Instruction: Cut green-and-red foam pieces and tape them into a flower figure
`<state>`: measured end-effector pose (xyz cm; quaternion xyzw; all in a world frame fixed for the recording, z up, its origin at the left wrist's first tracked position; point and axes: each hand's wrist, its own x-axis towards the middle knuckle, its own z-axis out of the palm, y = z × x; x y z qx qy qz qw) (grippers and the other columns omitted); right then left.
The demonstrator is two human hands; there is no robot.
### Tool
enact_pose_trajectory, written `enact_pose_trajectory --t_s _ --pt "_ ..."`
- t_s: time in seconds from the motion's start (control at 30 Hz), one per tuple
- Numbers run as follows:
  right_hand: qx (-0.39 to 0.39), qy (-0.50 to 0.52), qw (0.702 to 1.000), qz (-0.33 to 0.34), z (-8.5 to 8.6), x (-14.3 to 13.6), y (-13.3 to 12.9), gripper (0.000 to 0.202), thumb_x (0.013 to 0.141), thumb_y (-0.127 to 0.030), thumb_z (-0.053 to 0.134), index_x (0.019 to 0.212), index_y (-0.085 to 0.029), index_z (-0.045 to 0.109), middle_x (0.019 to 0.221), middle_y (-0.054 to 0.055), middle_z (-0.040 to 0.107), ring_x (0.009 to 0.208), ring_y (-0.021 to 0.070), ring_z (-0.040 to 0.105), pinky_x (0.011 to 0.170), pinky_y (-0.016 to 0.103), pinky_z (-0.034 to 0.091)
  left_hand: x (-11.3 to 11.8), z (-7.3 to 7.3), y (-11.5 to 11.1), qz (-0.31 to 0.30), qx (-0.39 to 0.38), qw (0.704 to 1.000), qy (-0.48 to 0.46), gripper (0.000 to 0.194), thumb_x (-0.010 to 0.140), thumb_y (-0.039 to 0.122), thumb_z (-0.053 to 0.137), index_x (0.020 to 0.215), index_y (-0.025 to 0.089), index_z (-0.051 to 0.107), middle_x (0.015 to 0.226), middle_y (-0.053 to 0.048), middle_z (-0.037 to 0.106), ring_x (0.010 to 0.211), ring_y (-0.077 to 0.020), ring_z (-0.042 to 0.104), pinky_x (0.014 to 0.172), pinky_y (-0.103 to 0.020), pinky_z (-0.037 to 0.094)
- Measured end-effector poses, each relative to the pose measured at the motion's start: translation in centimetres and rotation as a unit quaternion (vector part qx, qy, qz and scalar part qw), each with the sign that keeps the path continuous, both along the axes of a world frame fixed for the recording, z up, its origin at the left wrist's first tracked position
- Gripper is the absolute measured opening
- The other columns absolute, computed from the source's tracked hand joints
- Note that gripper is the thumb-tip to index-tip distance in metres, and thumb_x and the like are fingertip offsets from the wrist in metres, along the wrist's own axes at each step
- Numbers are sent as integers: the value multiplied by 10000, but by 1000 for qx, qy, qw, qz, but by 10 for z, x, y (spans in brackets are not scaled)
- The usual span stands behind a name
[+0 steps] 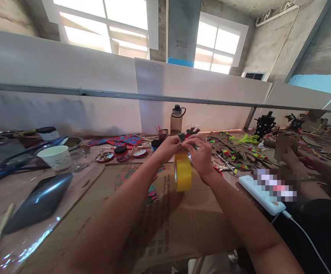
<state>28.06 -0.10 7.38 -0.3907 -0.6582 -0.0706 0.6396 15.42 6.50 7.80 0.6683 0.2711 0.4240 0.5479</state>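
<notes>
My left hand (169, 147) and my right hand (200, 150) come together over the cardboard sheet (205, 217), fingers closed in a pinch. Between and behind the fingertips shows a small dark red and green painted cut-out (190, 133); its lower part is hidden by my fingers. Directly below my hands is a roll of yellow tape (184, 174), seen on its edge; whether a strip runs from it to my fingers I cannot tell. More green and pink painted cut-outs (152, 191) lie on the cardboard, partly behind my left forearm.
A water bottle (176, 121) stands by the back wall. Paint jars (121, 153), a paper cup (57, 157) and a dark phone-like slab (40, 201) are leftward. Twine and small ornaments (233, 150), a white power strip (260, 195) and another person's hand (290, 156) are rightward.
</notes>
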Motion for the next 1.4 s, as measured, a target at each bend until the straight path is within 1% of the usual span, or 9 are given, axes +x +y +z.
enact_pose_trajectory --t_s 0.2,0.4,0.5,0.67,0.8,0.97,1.1,1.2,1.4 --pt "49 14 999 -16 -5 -2 -1 135 882 -255 693 751 -222 688 824 43 667 869 201 627 848 357 508 6 -10 -3 -17 44 999 27 444 629 548 765 565 162 555 592 19 487 603 -123 436 549 -235 362" --pt "77 58 995 -25 5 -1 -2 161 903 -311 663 766 -226 666 817 51 657 858 213 599 827 370 498 11 -18 -7 -23 42 997 65 521 586 573 803 496 176 478 502 40 393 537 -117 418 508 -238 334" --pt "69 67 995 -26 6 0 -3 169 898 -339 665 770 -229 667 825 52 657 866 216 603 835 374 502 10 -12 -11 -32 18 999 37 493 598 558 814 514 173 517 509 32 428 554 -134 478 535 -253 400" --pt "65 66 996 -13 0 2 -3 147 894 -295 662 761 -232 669 815 38 669 867 202 618 866 369 508 5 4 -20 -68 -56 996 -31 464 560 551 862 641 153 637 622 -9 576 685 -185 608 679 -329 530" --pt "40 63 997 -16 1 4 -2 134 886 -291 668 766 -231 674 830 36 675 883 200 625 868 364 512 2 10 -25 -57 -92 993 -39 485 516 538 895 642 146 639 618 -7 582 717 -201 638 737 -366 564" --pt "46 55 997 -12 3 5 -1 135 886 -274 675 760 -223 674 828 37 673 880 196 626 836 348 516 -2 12 -27 -63 -97 993 -32 486 531 531 895 646 135 639 620 19 551 704 -167 630 821 -386 574" --pt "32 57 998 -21 3 5 0 127 880 -261 678 758 -225 679 833 37 676 892 198 626 855 353 513 -4 13 -24 -98 -98 989 -48 466 575 511 887 742 129 678 720 0 599 784 -170 646 869 -393 566" --pt "31 60 997 -24 3 5 0 126 868 -261 691 748 -226 678 824 31 674 887 197 624 863 353 509 -4 11 -21 -107 -101 987 -60 450 548 468 909 730 135 668 742 6 605 803 -166 648 884 -388 558" --pt "28 63 997 -24 4 4 -2 127 867 -262 693 744 -232 680 822 30 685 875 193 631 858 350 514 -6 11 -21 -91 -69 993 -26 442 508 413 924 772 137 701 726 1 635 753 -167 644 792 -327 549"
